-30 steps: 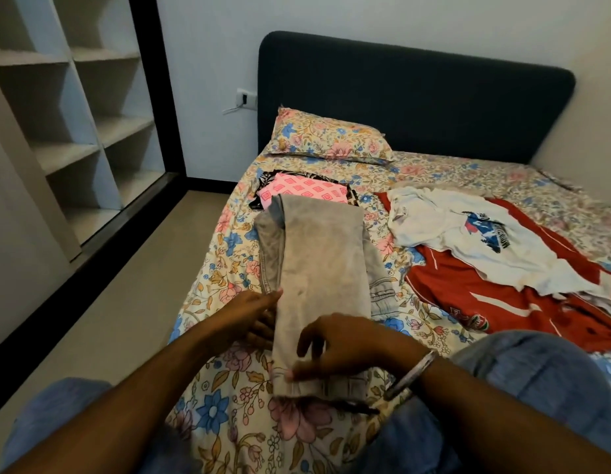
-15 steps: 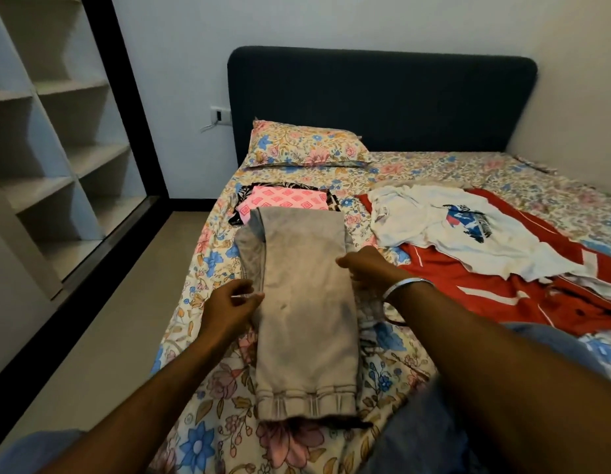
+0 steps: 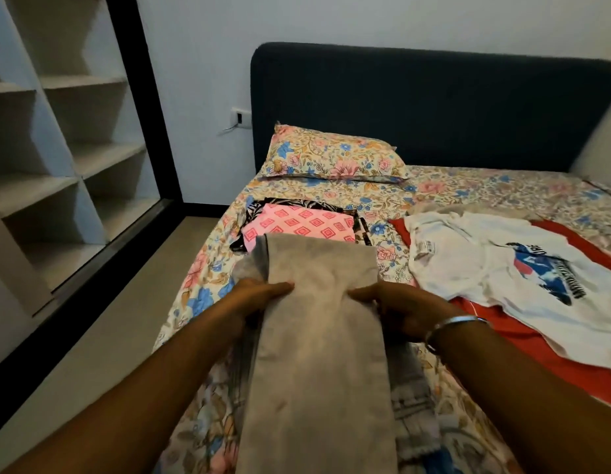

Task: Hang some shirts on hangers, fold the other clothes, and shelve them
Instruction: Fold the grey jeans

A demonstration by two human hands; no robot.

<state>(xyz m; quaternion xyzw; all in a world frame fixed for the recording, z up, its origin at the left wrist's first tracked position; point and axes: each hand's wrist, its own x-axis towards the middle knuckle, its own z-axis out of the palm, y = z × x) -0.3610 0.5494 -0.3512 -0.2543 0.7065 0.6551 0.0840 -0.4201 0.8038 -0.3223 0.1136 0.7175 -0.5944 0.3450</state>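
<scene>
Folding's on: left hand [image 3: 259,295] and right hand [image 3: 396,307] each pinch an edge of the grey trousers [image 3: 317,336], laid lengthwise on the bed [image 3: 485,189]. Looks like the mid-length fold; next, carry one end over squarely, edges matched

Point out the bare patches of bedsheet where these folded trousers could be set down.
Free patches: the strip of sheet between the pillow and the white T-shirt, running right along the headboard. Crowded: the pink patterned fold sits just beyond the grey trousers both hands grip; the red shirt fills the right side.
</scene>
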